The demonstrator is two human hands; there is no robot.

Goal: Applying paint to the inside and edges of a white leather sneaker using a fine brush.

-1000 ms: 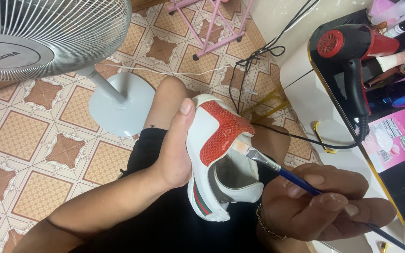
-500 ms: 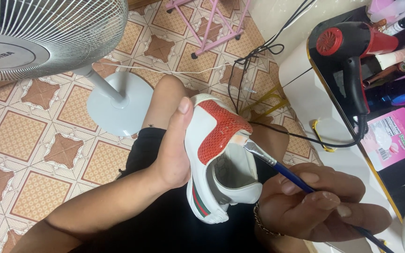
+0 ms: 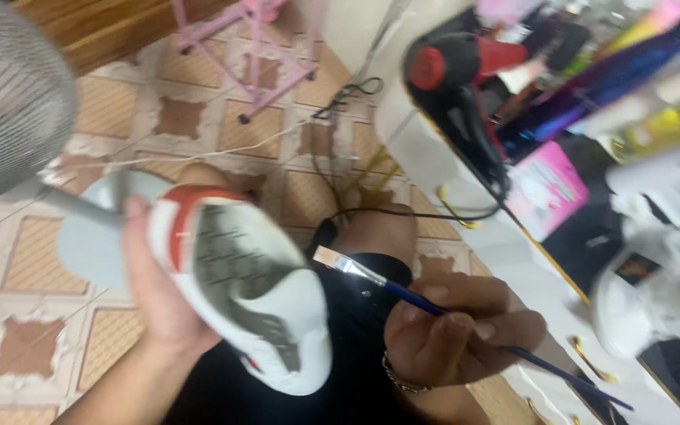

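Since the earlier frame the shoe (image 3: 245,291) has turned sole-up, now lower centre. My left hand (image 3: 155,291) is clamped on it; my right hand (image 3: 454,334) pinches the brush (image 3: 371,275), bristles just clear. Risk: a stray bristle could smear the sole.

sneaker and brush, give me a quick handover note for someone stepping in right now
Left hand: grips the white sneaker from its left side, thumb along the red heel patch; the sole faces the camera, heel end at upper left.
Right hand: holds the blue-handled flat brush like a pen, bristle tip pointing at the shoe but clear of it, with a gap between them.
Nearby: a standing fan at left and a black and red hair dryer on the white table edge at right.
Done: cannot tell from the blurred frame what has been coated.
Left: brush is off the shoe, so any further strokes are pending.
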